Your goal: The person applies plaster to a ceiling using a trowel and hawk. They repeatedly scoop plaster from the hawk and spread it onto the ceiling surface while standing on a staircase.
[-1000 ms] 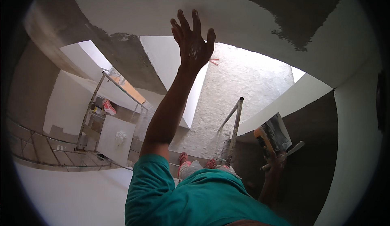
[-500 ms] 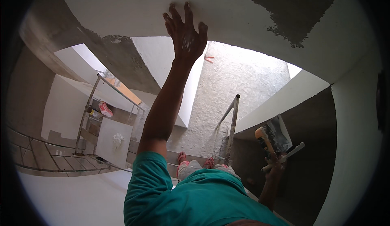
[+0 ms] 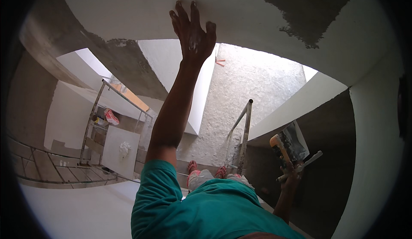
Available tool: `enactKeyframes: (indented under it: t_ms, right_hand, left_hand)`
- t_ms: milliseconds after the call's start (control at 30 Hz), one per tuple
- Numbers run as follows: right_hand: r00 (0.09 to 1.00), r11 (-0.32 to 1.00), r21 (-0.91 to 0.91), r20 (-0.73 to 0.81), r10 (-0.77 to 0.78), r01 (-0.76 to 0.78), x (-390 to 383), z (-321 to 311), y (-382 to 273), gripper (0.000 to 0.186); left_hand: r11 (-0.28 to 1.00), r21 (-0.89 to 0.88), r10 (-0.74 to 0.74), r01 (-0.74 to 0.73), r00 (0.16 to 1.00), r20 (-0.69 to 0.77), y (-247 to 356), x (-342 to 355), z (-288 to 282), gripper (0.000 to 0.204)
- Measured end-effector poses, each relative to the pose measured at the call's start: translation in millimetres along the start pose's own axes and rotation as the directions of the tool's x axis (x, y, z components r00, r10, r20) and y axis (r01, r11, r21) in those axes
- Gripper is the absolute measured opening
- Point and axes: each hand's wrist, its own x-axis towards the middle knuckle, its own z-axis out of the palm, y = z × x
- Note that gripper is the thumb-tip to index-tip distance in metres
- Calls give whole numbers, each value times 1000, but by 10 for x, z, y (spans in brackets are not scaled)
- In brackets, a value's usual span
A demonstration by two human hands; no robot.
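My left hand (image 3: 194, 37) is raised with its fingers spread, and the fingertips rest against the white-plastered surface (image 3: 249, 18) overhead. White smears mark its back. Low on the right, my right hand (image 3: 292, 173) is closed around a plastering trowel (image 3: 294, 143) with a wide, smeared metal blade and an orange-brown handle. A second slim tool with a pale end (image 3: 312, 157) crosses the same grip; its kind I cannot make out. Bare grey patches (image 3: 307, 7) border the white coat above.
A worn metal upright (image 3: 246, 131) with a rail stands in front of my body. On the left, scaffolding (image 3: 95, 114) carries a white board (image 3: 120, 149) with a lump of white paste (image 3: 124, 147). A red-and-white bag (image 3: 111, 116) lies behind it. My feet (image 3: 220, 171) stand on a ledge.
My left hand has shifted slightly left along the plastered surface, fingers still spread. My right hand keeps its hold on the trowel and the slim tool, almost unmoved.
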Motion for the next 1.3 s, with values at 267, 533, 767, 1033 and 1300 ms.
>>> enactKeyframes:
  t_ms: [267,533,767,1033,1300]
  right_hand:
    - [996,997,-45,-69,61,-65,-93,88,-130,45]
    - [999,999,29,-28,38,-37,-8,-59,-5,62]
    - [996,998,52,-87,31,-27,-55,-123,-9,47]
    - [999,1000,27,-41,0,1,89,-454,160,36]
    - [999,998,-57,3,34,-34,237,-116,33,34]
  left_hand:
    - [995,-84,45,-46,999,-18,-9,-78,5,64]
    - [983,-27,180,-182,982,-56,611,-320,49,53]
    - [848,-419,-137,325,898,418,734,-854,-116,28]
    - [807,526,-494,268,-180,851,-1114,-5513,-637,53]
    - [779,565,-561,272,-100,822,-866,-6769,-1217,56]
